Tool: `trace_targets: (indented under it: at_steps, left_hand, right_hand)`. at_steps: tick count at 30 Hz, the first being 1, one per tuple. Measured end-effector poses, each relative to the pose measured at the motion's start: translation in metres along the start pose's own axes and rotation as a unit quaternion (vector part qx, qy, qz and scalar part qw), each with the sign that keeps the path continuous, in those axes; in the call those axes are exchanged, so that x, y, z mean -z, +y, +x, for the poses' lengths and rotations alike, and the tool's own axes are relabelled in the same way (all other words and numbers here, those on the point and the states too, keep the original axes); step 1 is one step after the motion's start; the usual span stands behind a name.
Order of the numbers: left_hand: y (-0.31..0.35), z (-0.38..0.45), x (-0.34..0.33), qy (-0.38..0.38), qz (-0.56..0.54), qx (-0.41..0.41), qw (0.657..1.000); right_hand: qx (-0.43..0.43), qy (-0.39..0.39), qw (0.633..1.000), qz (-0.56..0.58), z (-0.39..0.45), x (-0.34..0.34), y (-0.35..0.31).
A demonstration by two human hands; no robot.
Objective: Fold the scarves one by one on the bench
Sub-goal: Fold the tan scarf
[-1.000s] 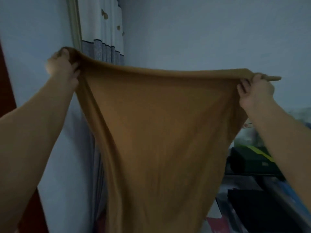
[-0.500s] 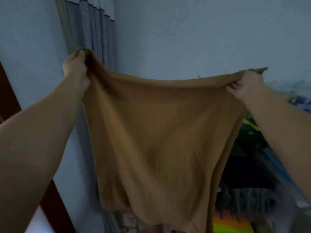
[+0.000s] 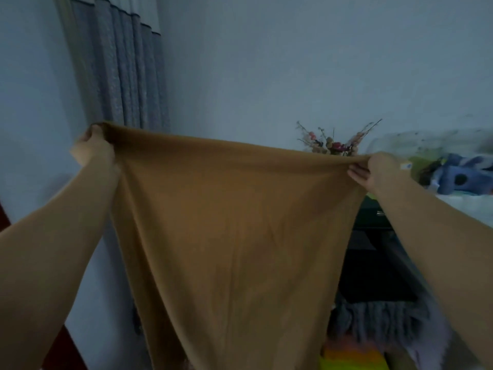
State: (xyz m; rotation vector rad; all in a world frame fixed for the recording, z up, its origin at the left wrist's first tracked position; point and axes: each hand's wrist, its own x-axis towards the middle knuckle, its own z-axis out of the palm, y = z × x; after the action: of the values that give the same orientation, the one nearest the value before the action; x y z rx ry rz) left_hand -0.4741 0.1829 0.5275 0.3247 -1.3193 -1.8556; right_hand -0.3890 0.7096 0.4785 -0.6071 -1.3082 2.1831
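The wide tan woven scarf [image 3: 234,236] is running off the bottom edge, so its lower hem is out of view. It is covering the surface behind it and the stems of the dried flower bunch [image 3: 333,144]. The grey fringed textile [image 3: 384,320] is blurring at lower right, its shape indistinct.
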Motion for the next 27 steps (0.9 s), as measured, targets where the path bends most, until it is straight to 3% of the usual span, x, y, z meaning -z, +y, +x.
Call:
trace_targets:
  at_steps: [4, 6, 8, 9, 11, 14, 18, 21, 23, 27]
  left_hand:
    - [-0.013, -0.048, 0.002, -0.037, 0.077, -0.059, 0.995]
    - [-0.017, -0.078, 0.000, -0.064, 0.188, -0.121, 0.973]
    - [-0.015, -0.115, -0.006, -0.121, 0.244, -0.162, 0.948]
    - [-0.014, -0.133, -0.009, -0.171, 0.228, -0.172, 0.943]
    - [-0.010, -0.176, -0.014, -0.311, 0.155, -0.107, 0.931]
    - [-0.007, -0.230, -0.015, -0.483, 0.124, -0.041, 0.866]
    - [-0.001, -0.270, -0.012, -0.504, 0.157, -0.002, 0.850]
    - [-0.004, -0.277, -0.008, -0.561, 0.213, 0.028, 0.800]
    - [-0.008, -0.280, -0.005, -0.588, 0.220, 0.040, 0.777]
    - [-0.009, -0.280, -0.006, -0.574, 0.170, 0.085, 0.796]
  right_hand:
    - [0.087, -0.041, 0.986, -0.134, -0.013, -0.002, 0.016]
    - [0.118, -0.128, 0.962, -0.211, -0.033, -0.005, 0.026]
    - [0.120, -0.218, 0.945, -0.211, -0.057, -0.011, 0.034]
    - [0.114, -0.263, 0.942, -0.175, -0.070, -0.015, 0.035]
    - [0.108, -0.356, 0.921, -0.113, -0.095, -0.021, 0.036]
    - [0.102, -0.446, 0.884, -0.095, -0.122, -0.022, 0.040]
    - [0.194, -0.457, 0.823, -0.276, -0.137, -0.017, 0.050]
    - [0.245, -0.450, 0.769, -0.383, -0.144, -0.016, 0.051]
    - [0.233, -0.462, 0.755, -0.403, -0.149, -0.016, 0.048]
    - [0.207, -0.472, 0.749, -0.417, -0.156, -0.014, 0.037]
